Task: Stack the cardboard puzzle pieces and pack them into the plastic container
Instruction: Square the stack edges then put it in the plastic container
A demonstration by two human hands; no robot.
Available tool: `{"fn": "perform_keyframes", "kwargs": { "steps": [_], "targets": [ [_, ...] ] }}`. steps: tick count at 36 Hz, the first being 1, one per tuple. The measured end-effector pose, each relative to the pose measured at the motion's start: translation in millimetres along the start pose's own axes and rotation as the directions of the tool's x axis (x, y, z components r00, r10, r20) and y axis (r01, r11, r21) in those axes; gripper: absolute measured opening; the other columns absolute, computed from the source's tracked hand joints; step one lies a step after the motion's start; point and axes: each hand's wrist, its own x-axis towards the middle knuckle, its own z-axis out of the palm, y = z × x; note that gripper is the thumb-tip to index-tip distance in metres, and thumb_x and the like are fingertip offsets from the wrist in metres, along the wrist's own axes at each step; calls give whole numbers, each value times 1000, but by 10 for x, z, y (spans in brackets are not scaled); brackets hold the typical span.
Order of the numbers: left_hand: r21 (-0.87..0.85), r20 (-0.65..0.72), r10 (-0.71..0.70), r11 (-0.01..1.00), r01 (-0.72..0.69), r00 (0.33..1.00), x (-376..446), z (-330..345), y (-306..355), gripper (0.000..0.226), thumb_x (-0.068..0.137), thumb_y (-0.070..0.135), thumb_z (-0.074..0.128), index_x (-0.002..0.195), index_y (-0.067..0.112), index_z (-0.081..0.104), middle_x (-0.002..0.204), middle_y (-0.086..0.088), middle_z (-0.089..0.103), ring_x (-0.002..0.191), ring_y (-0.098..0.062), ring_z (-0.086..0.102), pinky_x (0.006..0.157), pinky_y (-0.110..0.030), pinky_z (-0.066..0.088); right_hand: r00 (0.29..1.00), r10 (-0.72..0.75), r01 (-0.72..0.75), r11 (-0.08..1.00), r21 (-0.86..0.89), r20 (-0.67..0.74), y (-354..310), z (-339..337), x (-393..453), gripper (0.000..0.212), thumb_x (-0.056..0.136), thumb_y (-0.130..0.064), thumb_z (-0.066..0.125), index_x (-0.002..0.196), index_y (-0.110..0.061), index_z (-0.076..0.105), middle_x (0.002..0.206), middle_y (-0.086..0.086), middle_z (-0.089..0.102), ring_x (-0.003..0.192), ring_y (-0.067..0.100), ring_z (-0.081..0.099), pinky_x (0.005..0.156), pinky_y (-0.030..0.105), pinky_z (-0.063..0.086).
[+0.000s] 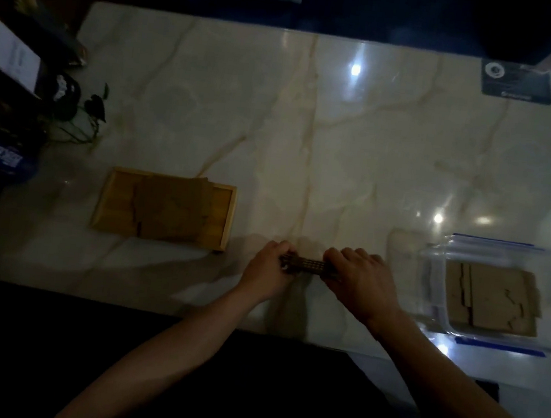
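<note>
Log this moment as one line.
both hands: left hand, right hand squaring stack on edge | container: partly filled | tray: pieces left

On the marble desk (pixel 311 127), the left hand (pixel 268 273) and right hand (pixel 358 280) grip a stack of cardboard puzzle pieces (pixel 307 266) edge-on between them. A wooden tray (pixel 221 218) with more pieces lies to the left. The clear plastic container (pixel 436 289) to the right holds flat pieces.
</note>
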Motion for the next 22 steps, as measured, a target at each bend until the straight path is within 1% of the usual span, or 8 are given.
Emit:
{"fn": "perform_keyframes", "kwargs": {
  "steps": [3, 5, 8, 10, 13, 17, 20, 22],
  "targets": [
    [-44, -39, 0, 999, -2, 999, -49, 11, -4, 34, 74, 25, 71, 105, 26, 58, 109, -4, 58, 97, -26, 61, 82, -36, 51, 1000, 13, -14, 998, -68, -9, -38, 15, 34, 24, 87, -43, 58, 97, -21, 57, 81, 2, 65, 74, 28, 61, 64, 37, 46],
    [-91, -81, -9, 996, 2, 997, -90, 26, -25, 46, 75, 23, 70, 117, 26, 52, 117, -4, 55, 103, -25, 61, 84, -38, 52, 1000, 11, -13, 997, -79, -23, -45, 13, 17, 24, 86, -44, 61, 96, -22, 58, 79, 0, 65, 71, 26, 61, 59, 34, 44],
    [-191, -157, -31, 982, 0, 987, -185, 28, -79, 60, 76, 18, 71, 130, 21, 45, 127, -7, 52, 116, -23, 56, 94, -35, 48, 999, 2, -7, 994, -112, -48, -58, 3, -5, 23, 83, -43, 67, 91, -22, 59, 74, -2, 63, 64, 23, 59, 51, 27, 34],
    [-234, -220, -42, 972, -11, 975, -287, 12, -138, 66, 78, 24, 70, 136, 17, 40, 136, -8, 48, 125, -21, 49, 102, -34, 43, 998, 14, -21, 991, -129, -61, -75, 1, -3, 24, 80, -42, 71, 88, -22, 60, 71, -2, 62, 61, 23, 58, 50, 25, 29],
    [-241, -305, -25, 969, -52, 952, -462, -26, -214, 76, 78, 34, 62, 145, 22, 27, 148, -4, 37, 136, -15, 35, 108, -25, 30, 997, 31, -41, 989, -143, -67, -84, 17, 10, 25, 78, -42, 72, 88, -22, 61, 70, -2, 63, 61, 24, 59, 49, 24, 28],
    [-322, -355, -55, 944, -67, 933, -586, -7, -219, 91, 81, 36, 65, 149, 35, 4, 158, 6, 15, 144, -7, 15, 114, -29, 22, 996, 25, -37, 989, -146, -82, -75, 26, 19, 26, 76, -41, 74, 88, -21, 62, 71, 0, 64, 63, 27, 60, 47, 27, 33],
    [-424, -342, -97, 903, -61, 935, -614, 39, -146, 101, 83, 31, 69, 150, 30, -6, 161, 5, 0, 147, -7, 4, 119, -35, 17, 996, 23, -36, 988, -147, -90, -71, 24, 23, 27, 75, -41, 74, 89, -21, 63, 71, 0, 65, 63, 27, 61, 48, 25, 32],
    [-473, -316, -108, 879, -58, 943, -607, 95, -65, 106, 81, 26, 70, 151, 25, -9, 161, 3, -6, 147, -8, -1, 120, -35, 13, 995, 32, -46, 987, -151, -95, -71, 24, 24, 27, 75, -42, 75, 89, -21, 63, 72, 1, 65, 64, 27, 62, 48, 24, 31]
  ]
}}
